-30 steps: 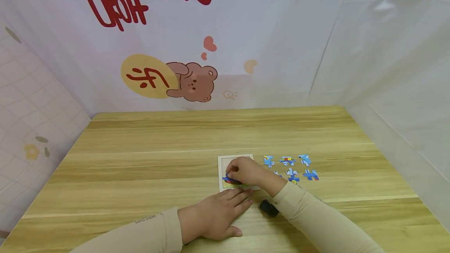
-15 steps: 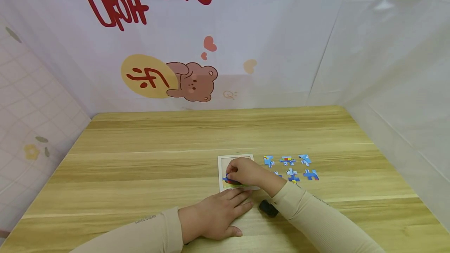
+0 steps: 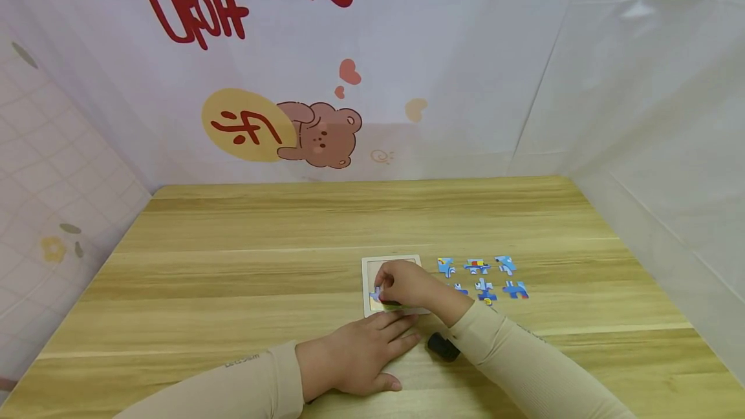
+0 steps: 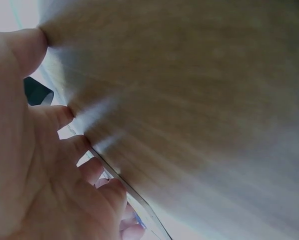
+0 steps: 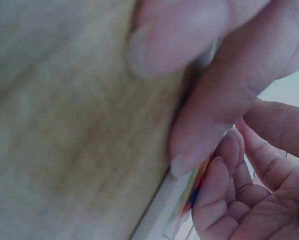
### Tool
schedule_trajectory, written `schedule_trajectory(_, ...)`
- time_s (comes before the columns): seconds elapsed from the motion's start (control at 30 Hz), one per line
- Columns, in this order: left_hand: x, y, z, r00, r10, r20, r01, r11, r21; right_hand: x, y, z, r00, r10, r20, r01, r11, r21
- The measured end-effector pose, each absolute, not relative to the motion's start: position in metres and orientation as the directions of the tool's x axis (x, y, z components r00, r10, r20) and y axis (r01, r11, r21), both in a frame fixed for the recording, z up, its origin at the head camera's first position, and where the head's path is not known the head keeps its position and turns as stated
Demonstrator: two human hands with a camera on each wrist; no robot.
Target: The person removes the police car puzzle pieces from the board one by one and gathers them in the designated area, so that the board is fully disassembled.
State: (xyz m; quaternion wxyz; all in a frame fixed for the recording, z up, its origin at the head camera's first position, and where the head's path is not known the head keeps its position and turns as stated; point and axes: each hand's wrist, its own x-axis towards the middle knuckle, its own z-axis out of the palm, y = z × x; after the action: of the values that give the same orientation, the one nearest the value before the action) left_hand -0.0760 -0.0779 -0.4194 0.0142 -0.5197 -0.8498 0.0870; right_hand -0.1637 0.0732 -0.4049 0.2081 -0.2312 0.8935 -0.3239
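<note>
A shallow square puzzle tray (image 3: 365, 280) with a pale rim lies right of the table's middle. Over it my right hand (image 3: 404, 283) bends down, thumb and forefinger pinching a small blue puzzle piece (image 3: 374, 296) at the tray's left side. Most of the tray's inside is hidden under that hand. My left hand (image 3: 363, 354) lies flat, palm down, its fingertips at the tray's near edge. In the left wrist view, the left palm (image 4: 44, 185) and fingers reach along the tray's edge (image 4: 139, 200).
Right of the tray, several loose blue puzzle pieces lie in two rows, among them a piece with red and yellow (image 3: 477, 266) and a corner-like piece (image 3: 515, 289). A small black object (image 3: 443, 346) sits by the right forearm. White cloth (image 3: 465, 50) hangs behind the table.
The puzzle piece under the right fingertips looks paler now, as if its tilt has changed. Both hands stay in nearly the same place.
</note>
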Motion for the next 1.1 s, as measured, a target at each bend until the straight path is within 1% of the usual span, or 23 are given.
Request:
schedule_trajectory(0.17,-0.076,-0.078,-0.42,-0.457,0.887,-0.062,0.882,0.443,-0.16,-0.163,0.074,-0.403,-0.803,-0.546,-0.239,-0.244,0.668,-0.703)
schedule_trajectory(0.4,-0.076,-0.078,-0.42,-0.459,0.887,-0.061,0.882,0.445,-0.157,-0.164,0.075,-0.404,-0.791,-0.564,-0.239,-0.198,0.605,-0.771)
schedule_trajectory(0.57,-0.075,-0.078,-0.421,-0.46,0.886,-0.06,0.879,0.445,-0.171,-0.167,0.079,-0.405,-0.779,-0.578,-0.242,-0.177,0.573,-0.8)
schedule_trajectory(0.73,-0.076,-0.078,-0.422,-0.458,0.887,-0.061,0.88,0.442,-0.176,-0.169,0.082,-0.406,-0.765,-0.588,-0.262,-0.12,0.53,-0.839)
schedule_trajectory(0.97,-0.076,-0.077,-0.422,-0.461,0.884,-0.08,0.882,0.446,-0.153,-0.169,0.084,-0.403,-0.763,-0.577,-0.293,-0.035,0.489,-0.872)
schedule_trajectory(1.1,-0.077,-0.078,-0.421,-0.466,0.879,-0.096,0.881,0.452,-0.138,-0.17,0.086,-0.403,-0.766,-0.574,-0.291,-0.018,0.471,-0.882)
